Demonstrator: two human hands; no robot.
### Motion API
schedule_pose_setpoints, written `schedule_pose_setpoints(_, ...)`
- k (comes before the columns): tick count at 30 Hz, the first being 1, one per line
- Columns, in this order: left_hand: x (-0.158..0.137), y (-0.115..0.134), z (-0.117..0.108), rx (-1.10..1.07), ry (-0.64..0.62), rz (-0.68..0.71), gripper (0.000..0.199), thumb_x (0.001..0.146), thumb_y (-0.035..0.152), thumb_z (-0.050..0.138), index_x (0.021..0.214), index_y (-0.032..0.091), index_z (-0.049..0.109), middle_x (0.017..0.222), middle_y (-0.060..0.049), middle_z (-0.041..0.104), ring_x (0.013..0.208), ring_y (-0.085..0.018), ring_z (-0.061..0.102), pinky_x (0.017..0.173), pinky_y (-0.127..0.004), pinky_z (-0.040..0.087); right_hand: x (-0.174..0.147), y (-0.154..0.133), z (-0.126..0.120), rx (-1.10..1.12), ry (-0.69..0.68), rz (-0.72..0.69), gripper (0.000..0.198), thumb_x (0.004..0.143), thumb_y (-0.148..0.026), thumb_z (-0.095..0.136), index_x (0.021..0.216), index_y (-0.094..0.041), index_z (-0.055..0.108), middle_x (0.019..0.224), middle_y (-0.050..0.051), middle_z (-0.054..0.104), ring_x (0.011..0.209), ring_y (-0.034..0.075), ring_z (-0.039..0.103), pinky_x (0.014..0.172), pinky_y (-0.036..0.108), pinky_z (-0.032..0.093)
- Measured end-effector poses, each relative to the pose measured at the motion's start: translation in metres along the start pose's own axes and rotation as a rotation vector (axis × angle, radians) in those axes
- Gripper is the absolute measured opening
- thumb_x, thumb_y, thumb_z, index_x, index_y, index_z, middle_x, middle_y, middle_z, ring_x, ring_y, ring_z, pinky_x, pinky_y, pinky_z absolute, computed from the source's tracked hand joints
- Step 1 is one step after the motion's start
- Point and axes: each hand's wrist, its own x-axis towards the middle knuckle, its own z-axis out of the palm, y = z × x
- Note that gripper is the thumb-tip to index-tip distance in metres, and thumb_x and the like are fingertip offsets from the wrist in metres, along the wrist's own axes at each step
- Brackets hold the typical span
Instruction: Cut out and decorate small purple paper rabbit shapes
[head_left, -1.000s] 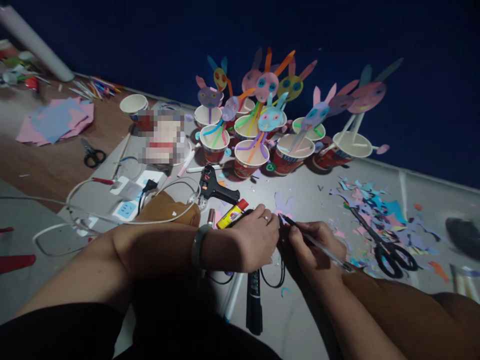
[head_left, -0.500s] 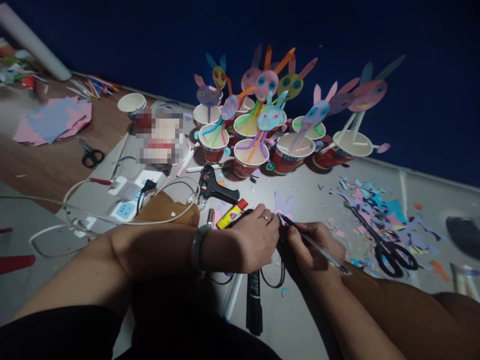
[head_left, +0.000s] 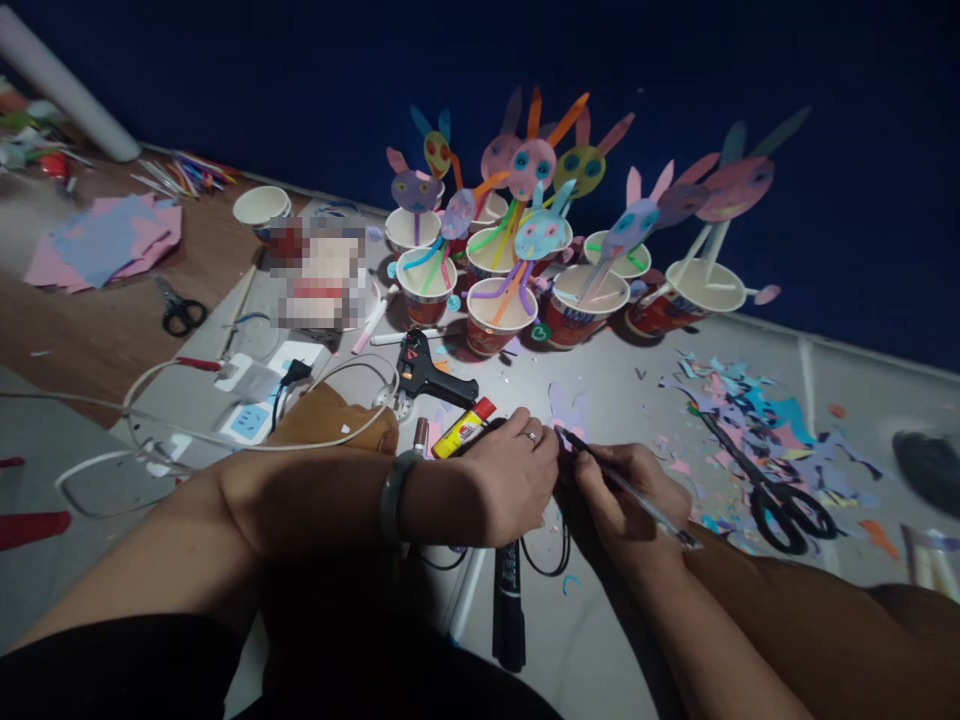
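My right hand (head_left: 637,490) is closed around a pen (head_left: 626,485) with a clear barrel and a dark front end. The pen's tip meets a small purple paper cutout (head_left: 568,405) with ear-like upper points. My left hand (head_left: 517,475), wearing a ring, bends its fingers together over the cutout's near left edge and holds it on the table. The hands cover its lower part. Beside my left wrist lie a yellow glue stick (head_left: 463,428) and a brown-capped marker (head_left: 421,436). A thick black marker (head_left: 509,610) lies below that hand.
Several paper cups (head_left: 502,315) with paper rabbit figures stand at the back. A black glue gun (head_left: 431,372) and a white power strip (head_left: 255,415) with loose cables are on the left. Large scissors (head_left: 757,480) lie on the right beside coloured paper scraps (head_left: 787,420).
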Motion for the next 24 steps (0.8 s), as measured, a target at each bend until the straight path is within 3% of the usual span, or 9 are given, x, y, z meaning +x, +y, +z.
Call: schedule_pose_setpoints(24, -0.0006, 0.0001, 0.0048, 0.009, 0.027, 0.003, 0.067, 0.088, 0.053, 0.052, 0.137, 0.006, 0.052, 0.139, -0.019, 0.051, 0.121, -0.032, 0.046, 0.109, -0.046, 0.027, 0.0016, -0.0016, -0.0001, 0.010, -0.022, 0.009, 0.023, 0.081, -0.042, 0.060, 0.080, -0.020, 0.068, 0.071, 0.006, 0.074, 0.058, 0.020, 0.067, 0.058, 0.030, 0.051)
